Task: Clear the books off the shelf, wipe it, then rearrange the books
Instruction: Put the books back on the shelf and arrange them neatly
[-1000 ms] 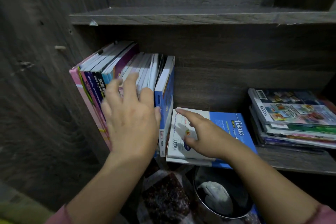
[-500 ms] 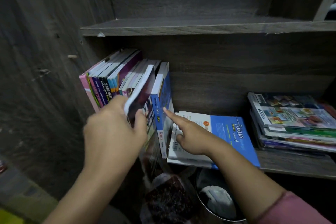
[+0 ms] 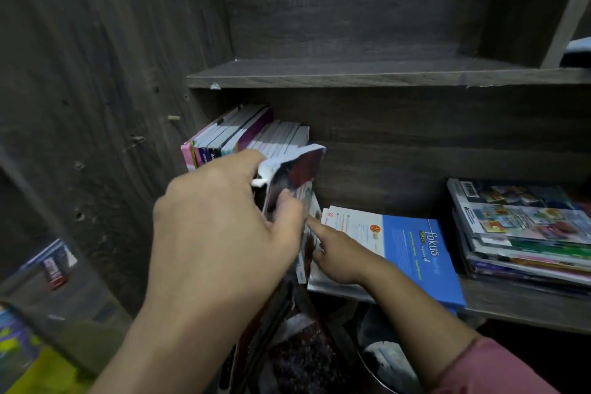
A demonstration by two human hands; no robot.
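1. Closest and low down: a metal bowl (image 3: pixel 366 361) with a white cloth (image 3: pixel 387 358) inside, under the shelf edge; probably meant for the wiping, not used yet.
2. Left hand (image 3: pixel 220 227) curled round a few pulled books (image 3: pixel 294 176), thumb on the cover, held out in front of the row.
3. Right hand (image 3: pixel 339 256) with forefinger stretched and the other fingers folded, resting on the flat blue book (image 3: pixel 415 253), fingertip at the pulled books.
4. Judged as early in the clearing: on the shelf (image 3: pixel 518 307) a standing row (image 3: pixel 243 134) at the left, the blue book, and a pile (image 3: pixel 524 233) at the right. Wiping and rearranging all to come.
5. In the way: the upper board (image 3: pixel 351 73) low above the row, and the side wall (image 3: pixel 112 105) tight beside it.
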